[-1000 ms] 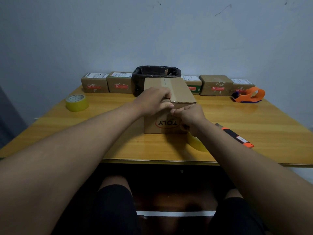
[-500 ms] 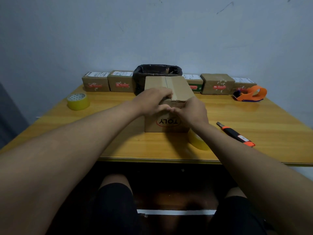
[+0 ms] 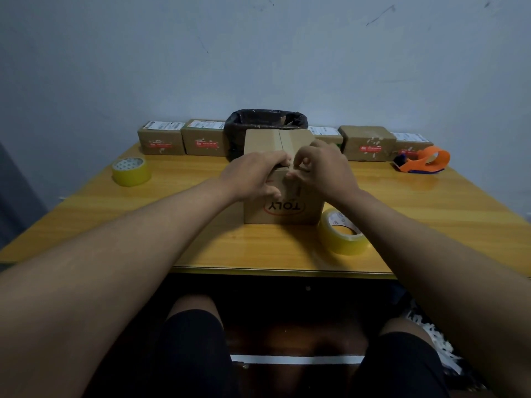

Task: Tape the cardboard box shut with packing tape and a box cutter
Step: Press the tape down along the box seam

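Both forearms were bare, with no sleeves, and the left hand and right hand wore no gloves. Black shorts covered the thighs.

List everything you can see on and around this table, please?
cardboard box: one, brown, red "TOLY" logo upside down, table centre, under both hands
tape roll: one, yellowish clear, right of the box, near edge
tape roll: one, yellow, far left
tape dispenser: one, orange, far right
small parcels: five, brown, row along the wall
bin: one, black liner, behind the box
table: one, yellow wood
box cutter: not visible now
left hand: on the box's near top edge
right hand: fingers pinched at the seam
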